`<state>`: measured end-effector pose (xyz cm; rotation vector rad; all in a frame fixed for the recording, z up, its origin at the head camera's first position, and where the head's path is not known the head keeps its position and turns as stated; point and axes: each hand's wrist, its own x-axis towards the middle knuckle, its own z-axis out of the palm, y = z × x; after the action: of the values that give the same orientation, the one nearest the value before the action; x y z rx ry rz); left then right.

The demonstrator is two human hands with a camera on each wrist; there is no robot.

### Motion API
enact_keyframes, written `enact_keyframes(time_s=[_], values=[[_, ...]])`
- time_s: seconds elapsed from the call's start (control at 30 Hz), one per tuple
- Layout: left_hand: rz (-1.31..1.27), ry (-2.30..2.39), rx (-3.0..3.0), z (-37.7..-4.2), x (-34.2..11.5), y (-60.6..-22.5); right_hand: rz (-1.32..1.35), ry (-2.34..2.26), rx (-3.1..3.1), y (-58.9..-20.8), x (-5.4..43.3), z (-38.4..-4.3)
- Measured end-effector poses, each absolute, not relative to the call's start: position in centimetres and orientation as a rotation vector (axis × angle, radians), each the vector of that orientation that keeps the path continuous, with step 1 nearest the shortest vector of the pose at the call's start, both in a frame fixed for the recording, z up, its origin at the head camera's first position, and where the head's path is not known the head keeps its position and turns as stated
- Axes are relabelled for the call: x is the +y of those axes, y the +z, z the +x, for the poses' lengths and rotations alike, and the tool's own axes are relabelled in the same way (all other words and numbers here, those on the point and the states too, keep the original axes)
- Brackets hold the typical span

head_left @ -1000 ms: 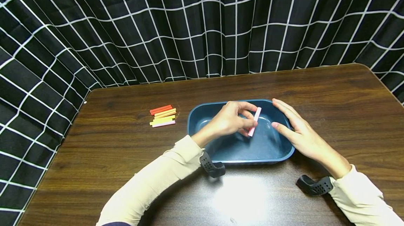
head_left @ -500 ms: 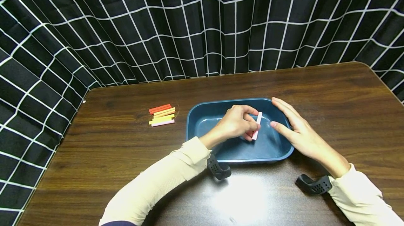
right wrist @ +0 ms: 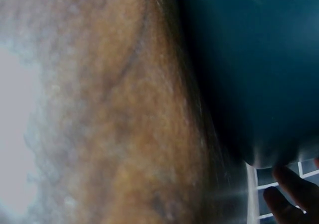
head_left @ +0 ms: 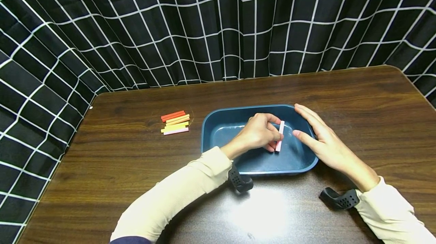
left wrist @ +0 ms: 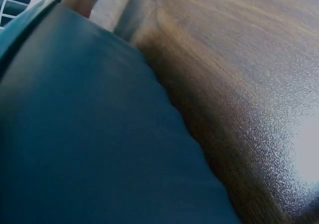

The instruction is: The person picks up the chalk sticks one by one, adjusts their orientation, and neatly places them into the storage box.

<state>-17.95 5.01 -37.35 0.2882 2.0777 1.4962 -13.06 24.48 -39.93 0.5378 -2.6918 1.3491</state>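
Note:
A blue plastic bin [head_left: 289, 160] stands on the table, its outer wall [left wrist: 109, 124] filling much of the left wrist view. Over its inside, my left hand [head_left: 256, 134] pinches a pale pink chalk stick [head_left: 282, 126] between thumb and fingers. That chalk lies low near the bin's floor; whether it touches is hard to tell. At the bin's right end rests my right hand [head_left: 323, 143], fingers extended along the rim and thumb over the inside. Some fingers [right wrist: 291, 194] of it show dark beside the bin in the right wrist view.
Left of the bin lie red chalk sticks [head_left: 173, 116], orange chalk sticks [head_left: 178, 120], yellow chalk [head_left: 176, 126] and a pink chalk stick [head_left: 176, 131], side by side on the brown wooden table [head_left: 119, 153]. A black curtain with white grid lines [head_left: 204, 28] hangs behind.
My left hand has shifted slightly right with the pink chalk stick, which now stands closer to parallel with the bin's right end. My right hand stays where it was.

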Motion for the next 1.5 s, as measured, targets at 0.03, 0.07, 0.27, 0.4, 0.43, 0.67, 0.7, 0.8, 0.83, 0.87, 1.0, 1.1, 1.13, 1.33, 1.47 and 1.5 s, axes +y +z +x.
enact_keyframes(time_s=[0.03, 0.07, 0.27, 0.4, 0.43, 0.67, 0.7, 0.8, 0.83, 0.87, 1.0, 1.1, 1.13, 1.33, 1.47, 1.5], values=[[0.286, 1.496, 2.079, -17.9, 5.1, -37.4, 0.536, 1.350, -2.693, -39.9, 24.5, -13.1], [0.287, 1.496, 2.079, -17.9, 5.2, -37.5, 0.533, 1.351, -2.696, -39.9, 24.5, -13.0], [0.293, 1.500, 2.083, -17.9, 5.5, -37.6, 0.517, 1.375, -2.715, -39.8, 24.5, -13.0], [0.272, 1.522, 2.059, -17.9, 5.7, -37.7, 0.515, 1.391, -2.717, -39.7, 24.5, -13.0], [0.269, 1.528, 2.050, -17.9, 5.8, -37.7, 0.514, 1.395, -2.717, -39.6, 24.5, -13.0], [0.245, 1.558, 1.989, -18.0, 5.8, -37.7, 0.522, 1.375, -2.712, -39.7, 24.5, -13.0], [0.254, 1.551, 1.988, -18.0, 5.8, -37.6, 0.523, 1.372, -2.711, -39.8, 24.5, -13.0], [0.301, 1.531, 1.988, -18.1, 5.6, -37.4, 0.529, 1.387, -2.704, -39.8, 24.5, -13.0], [0.317, 1.523, 1.991, -18.2, 5.5, -37.3, 0.531, 1.390, -2.703, -39.9, 24.5, -13.0], [0.335, 1.512, 1.999, -18.2, 5.4, -37.2, 0.534, 1.393, -2.701, -39.9, 24.5, -13.0], [0.384, 1.479, 2.031, -18.4, 5.1, -36.6, 0.542, 1.383, -2.696, -40.0, 24.6, -13.1], [0.399, 1.449, 2.074, -18.5, 4.6, -35.9, 0.540, 1.374, -2.697, -39.9, 24.7, -13.1], [0.406, 1.439, 2.090, -18.5, 4.4, -35.7, 0.538, 1.375, -2.698, -39.9, 24.7, -13.1], [0.546, 1.344, 2.214, -18.4, 2.9, -34.4, 0.543, 1.356, -2.698, -39.9, 24.8, -13.1], [0.662, 1.319, 2.261, -18.5, 1.6, -33.6, 0.554, 1.327, -2.696, -40.0, 24.7, -13.1], [0.686, 1.326, 2.259, -18.5, 1.3, -33.5, 0.556, 1.322, -2.697, -40.0, 24.7, -13.1]])
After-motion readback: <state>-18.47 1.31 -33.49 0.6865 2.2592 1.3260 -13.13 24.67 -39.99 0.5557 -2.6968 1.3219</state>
